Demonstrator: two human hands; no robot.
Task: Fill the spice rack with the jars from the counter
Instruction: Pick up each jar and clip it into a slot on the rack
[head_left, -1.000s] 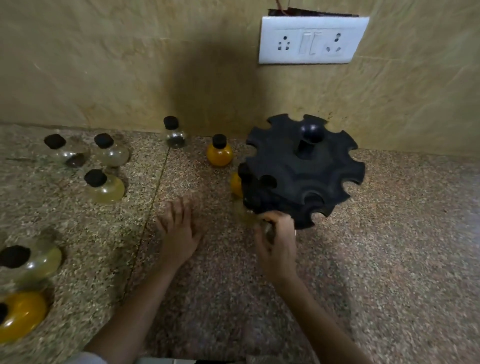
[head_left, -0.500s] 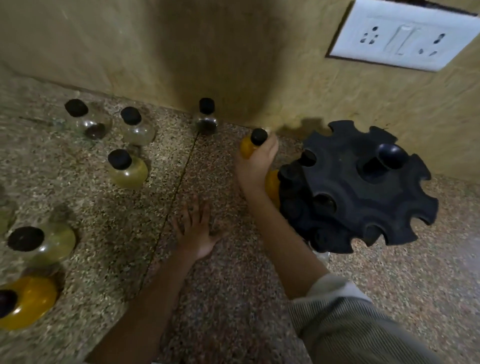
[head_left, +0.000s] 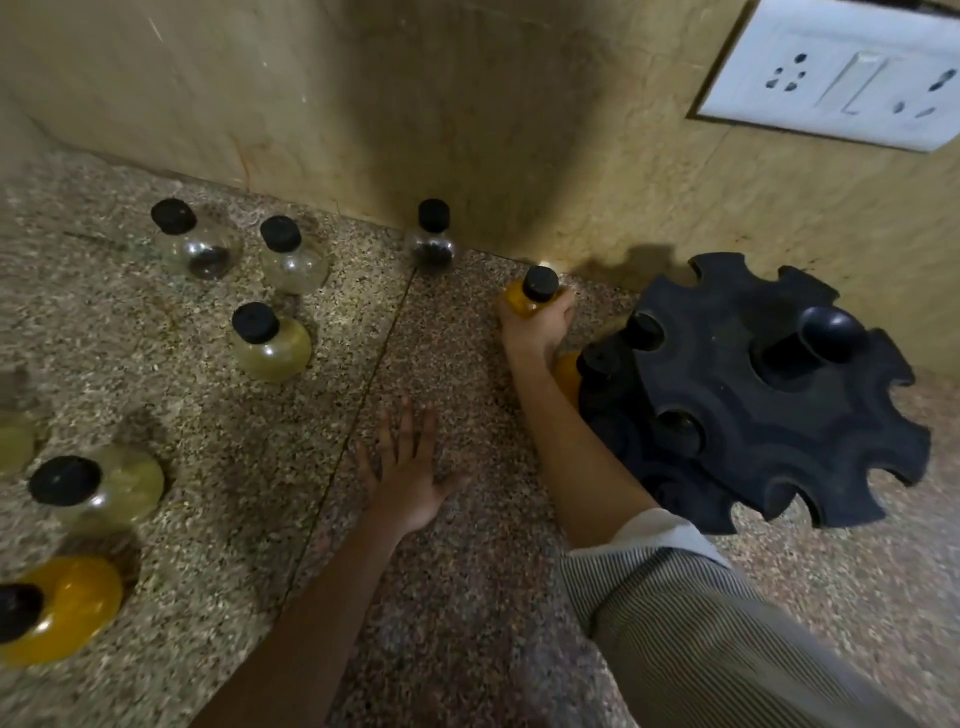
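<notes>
Your tabletop (head_left: 467, 597) is speckled granite running back to a tan wall, and the black spice rack (head_left: 769, 395) is the biggest thing on it; take the rack as your landmark. It is a round carousel with notched slots round its rim, and at least one orange jar already sits in a lower slot on its left side, partly hidden by your forearm.

Left of the rack, your right hand (head_left: 535, 332) reaches to the wall end of the tabletop, its fingers wrapped around the belly of an orange-filled jar (head_left: 524, 299) with a black cap; the jar looks to be resting on the tabletop, just beside the rack's upper left edge. Your left hand (head_left: 410, 467) lies flat on the stone, further left and nearer you, fingers spread and holding nothing.

Well left of the rack stand the waiting jars: a yellow-green jar (head_left: 270, 348), two nearly clear ones, a dark-filled jar (head_left: 434, 244) against the wall, and more at the frame's left edge.

These jars look like round glass bulbs with narrow necks: probably light, rigid, smooth and breakable on stone. Grip the bulb firmly or pinch under the cap, lift straight up, and guide the neck into an open notch without knocking it against the rack.
</notes>
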